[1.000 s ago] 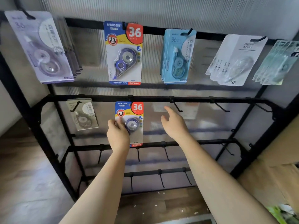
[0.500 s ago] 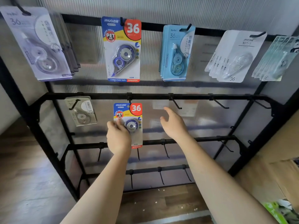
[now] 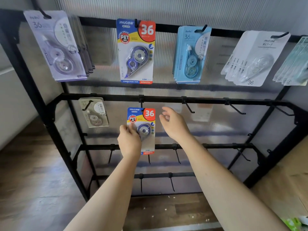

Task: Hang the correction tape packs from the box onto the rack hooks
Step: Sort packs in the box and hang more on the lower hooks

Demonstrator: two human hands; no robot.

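A blue, yellow and red correction tape pack (image 3: 145, 117) hangs on a hook of the rack's second bar (image 3: 166, 99). My left hand (image 3: 130, 140) holds this pack at its left side, fingers on the blister. My right hand (image 3: 175, 125) hovers just right of the pack with loosely spread fingers, holding nothing. An identical larger-looking pack (image 3: 136, 50) hangs on the top bar above. The cardboard box (image 3: 286, 177) stands at the right edge.
The top bar carries purple (image 3: 55, 45), light blue (image 3: 191, 54), white (image 3: 255, 59) and pale green (image 3: 295, 64) packs. A grey pack (image 3: 94, 112) hangs left on the second bar. Bare hooks (image 3: 236, 109) stick out to the right and on the lower bars. Wooden floor lies below.
My left hand slid slightly lower on the hanging pack. My right hand stayed beside it, its fingers now more spread. The camera shifted a little.
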